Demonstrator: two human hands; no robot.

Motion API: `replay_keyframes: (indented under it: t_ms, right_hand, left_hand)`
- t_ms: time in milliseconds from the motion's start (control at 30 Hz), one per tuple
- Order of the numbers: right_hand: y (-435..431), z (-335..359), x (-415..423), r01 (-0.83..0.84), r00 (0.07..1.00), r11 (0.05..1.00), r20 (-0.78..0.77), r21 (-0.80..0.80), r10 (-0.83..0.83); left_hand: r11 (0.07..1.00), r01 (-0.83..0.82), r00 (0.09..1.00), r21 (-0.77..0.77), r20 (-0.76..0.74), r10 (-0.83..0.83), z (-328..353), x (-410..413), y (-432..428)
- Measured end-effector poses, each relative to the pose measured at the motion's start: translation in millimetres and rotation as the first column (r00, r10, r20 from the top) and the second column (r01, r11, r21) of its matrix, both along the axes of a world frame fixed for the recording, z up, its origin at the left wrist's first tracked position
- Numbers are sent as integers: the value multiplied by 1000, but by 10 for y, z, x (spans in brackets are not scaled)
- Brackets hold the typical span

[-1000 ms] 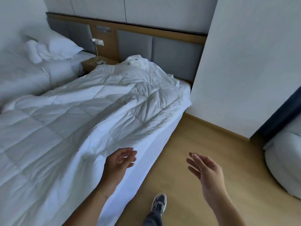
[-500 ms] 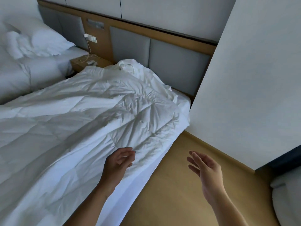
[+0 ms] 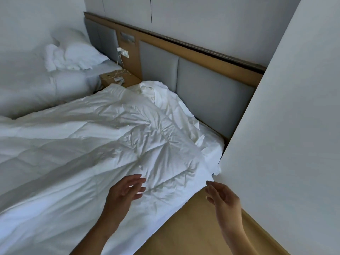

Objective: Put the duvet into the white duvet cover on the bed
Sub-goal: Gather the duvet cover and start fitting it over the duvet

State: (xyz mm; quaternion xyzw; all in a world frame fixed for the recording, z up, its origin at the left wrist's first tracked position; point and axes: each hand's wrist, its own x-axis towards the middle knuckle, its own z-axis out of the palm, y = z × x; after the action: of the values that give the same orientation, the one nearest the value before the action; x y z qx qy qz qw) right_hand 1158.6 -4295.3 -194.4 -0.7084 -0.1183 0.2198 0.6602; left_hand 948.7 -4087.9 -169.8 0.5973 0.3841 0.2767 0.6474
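Head view: I have both hands out in front and neither holds anything. My left hand (image 3: 127,190) hangs over the near edge of the duvet (image 3: 128,144) with its fingers loosely spread. My right hand (image 3: 222,196) is open and relaxed above the floor (image 3: 193,227), just beside the spot where the duvet drapes off the side of the bed (image 3: 213,146).

The quilted duvet lies spread and wrinkled across the mattress. I take the thinner, crumpled white cloth heaped at the headboard (image 3: 211,92) end to be the duvet cover (image 3: 165,100); it looks partly tucked under the duvet's far edge.

I judge the step in hand is reaching that cover and finding its opening. To do it well, I'd take the loose cloth with both hands, shake it flat, and find the open hem before moving the duvet. I'd pinch single layers rather than grab a bunch.

I can't make out where the opening is, whether the cover is inside out, or how much of it lies buried. The wall (image 3: 285,126) on my right hides the bed's head-end corner, and the duvet runs out of frame on the left. I can't tell whether my left fingertips touch the fabric
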Motion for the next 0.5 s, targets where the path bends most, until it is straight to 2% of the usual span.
replay_keyframes:
  t_ms: [267, 400, 500]
  right_hand:
    - [713, 43, 1448, -159, 986, 983, 35, -90, 163]
    - [1289, -47, 2029, -164, 985, 977, 40, -134, 170]
    - [1671, -211, 2394, -190, 981, 960, 9, -208, 196]
  left_hand:
    - [972, -234, 971, -37, 36, 235, -4, 1035, 473]
    - [966, -252, 968, -48, -7, 252, -180, 1610, 905]
    - [977, -203, 976, -63, -92, 196, -383, 2082, 1245]
